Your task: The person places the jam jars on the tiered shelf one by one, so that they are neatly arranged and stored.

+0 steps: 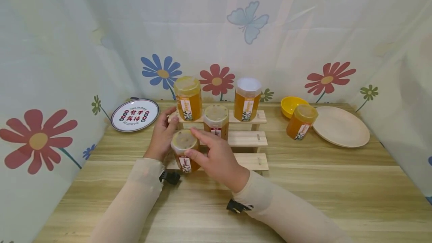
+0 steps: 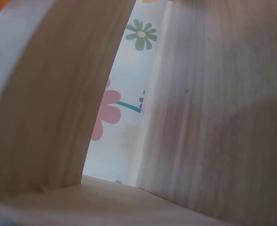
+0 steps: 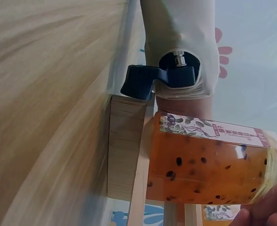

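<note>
My right hand (image 1: 221,156) grips a faceted jar (image 1: 186,160) near its lid, thumb in front and fingers round the far side. The jar is filled with orange preserve with dark seeds; its base is right at the lowest step of a three-step wooden rack (image 1: 251,161). In the right wrist view, fingertips (image 3: 270,202) press round the lid end of this jar (image 3: 209,160). My left hand (image 1: 162,134) holds the rack's left end by the top step, partly hidden behind the jar. The left wrist view shows only close rack boards (image 2: 214,117) and the backdrop.
On the top step stand a yellow-lidded jar (image 1: 188,98) and a white-lidded jar (image 1: 248,100); another jar (image 1: 216,121) is on the middle step. To the right are a yellow bowl (image 1: 291,105), a jar (image 1: 301,123) and a beige plate (image 1: 342,128). A printed plate (image 1: 135,115) is at left.
</note>
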A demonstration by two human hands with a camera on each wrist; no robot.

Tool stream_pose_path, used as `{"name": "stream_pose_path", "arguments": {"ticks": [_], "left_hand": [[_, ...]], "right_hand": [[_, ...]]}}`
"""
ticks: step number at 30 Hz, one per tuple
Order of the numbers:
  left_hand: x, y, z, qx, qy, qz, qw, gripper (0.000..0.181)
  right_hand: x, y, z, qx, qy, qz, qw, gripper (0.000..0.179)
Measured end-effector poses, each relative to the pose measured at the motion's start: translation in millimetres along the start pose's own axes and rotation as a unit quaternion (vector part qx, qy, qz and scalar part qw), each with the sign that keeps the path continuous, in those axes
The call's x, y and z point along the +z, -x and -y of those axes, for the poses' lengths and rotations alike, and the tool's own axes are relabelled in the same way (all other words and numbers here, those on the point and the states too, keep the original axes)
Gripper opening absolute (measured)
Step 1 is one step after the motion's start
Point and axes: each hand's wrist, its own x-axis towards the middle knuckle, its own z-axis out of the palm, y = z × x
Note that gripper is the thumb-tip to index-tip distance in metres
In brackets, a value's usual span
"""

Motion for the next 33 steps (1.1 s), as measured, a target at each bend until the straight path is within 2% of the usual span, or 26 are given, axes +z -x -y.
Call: {"name": "stream_pose_path", "arguments": {"ticks": [10,18,22,26,33], "left_hand": [[0.1,0.3,-1.3,0.001,0.002,-0.002,1.0,0.052],[-0.7,-0.5,0.9,0.0,0.001,0.002,1.0,0.052],[0.1,-0.3,2.1,-0.001,0.019,0.001,0.9998,0.05],[0.3,-0.5,3.7,0.002,0.026,-0.001,0.9997,0.049],[-1.0,-2.7,6.5,0.003,0.009,0.001,1.0,0.05]], "right_hand": [[1,-0.3,0,-0.009,0.012,-0.005,0.9999,0.065],[-9,0.5,12,0.026,0.019,0.03,0.999,0.07],[-23,3.5,28,0.01,0.03,0.014,0.9994,0.071],[-43,6.2,41,-0.005,0.025,-0.013,0.9996,0.061],[-94,7.8,49,0.033,0.047,-0.022,0.9981,0.053]]}}
